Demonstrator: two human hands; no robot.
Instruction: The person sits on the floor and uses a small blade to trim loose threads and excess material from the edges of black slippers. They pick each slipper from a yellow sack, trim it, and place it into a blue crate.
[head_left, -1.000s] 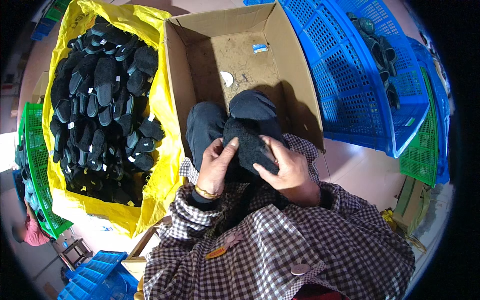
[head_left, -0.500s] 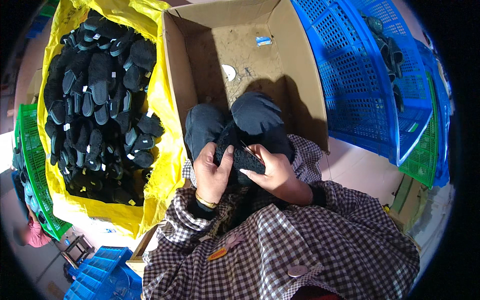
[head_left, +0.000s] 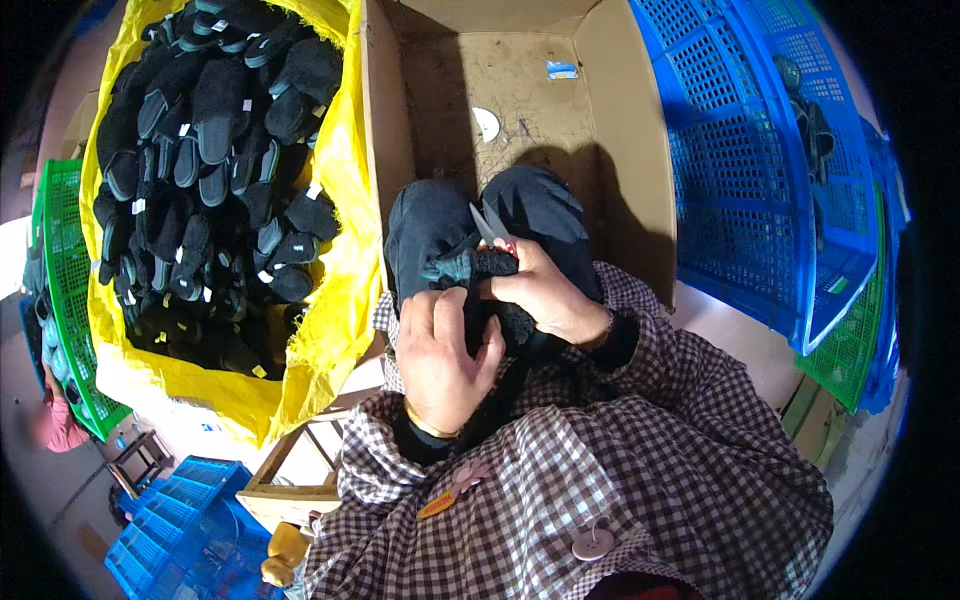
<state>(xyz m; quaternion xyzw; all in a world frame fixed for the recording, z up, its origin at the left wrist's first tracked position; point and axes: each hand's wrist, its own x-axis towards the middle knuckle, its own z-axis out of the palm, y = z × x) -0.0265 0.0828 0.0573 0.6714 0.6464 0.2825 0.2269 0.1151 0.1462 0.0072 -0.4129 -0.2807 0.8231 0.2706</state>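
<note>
Slipper (head_left: 478, 268) — black and fuzzy — lies across the person's lap, over the dark trousers at the knees (head_left: 440, 215), gripped from both sides. Left hand (head_left: 443, 355) wraps around its near end, fingers curled shut over the fabric, a gold bangle (head_left: 430, 425) at the wrist. Right hand (head_left: 545, 290) closes on the far end of the slipper, and it also holds small snips (head_left: 490, 225) whose pale blades stick up and forward from the fist, their tips above the slipper's upper edge. The two hands sit close together, nearly touching, with the slipper between them. How tightly the blades are squeezed I cannot tell; they look slightly parted.

Behind the knees stands a cardboard box (head_left: 640, 150), open at the top, with a white disc (head_left: 485, 123) and a small blue label (head_left: 562, 70) on its speckled bottom. To the person's left a yellow sack (head_left: 330, 330) is heaped with black slippers (head_left: 215, 180), many with small pale tags. A green crate (head_left: 60, 260) stands just beyond the sack. To the right, blue crates (head_left: 760, 170) lean against each other, one holding a few dark slippers (head_left: 810, 120); another green crate (head_left: 850, 340) shows behind them. At the lower left are a wooden stool frame (head_left: 290, 470) and more blue crates (head_left: 180, 520). The person wears a checked smock (head_left: 600, 490).
</note>
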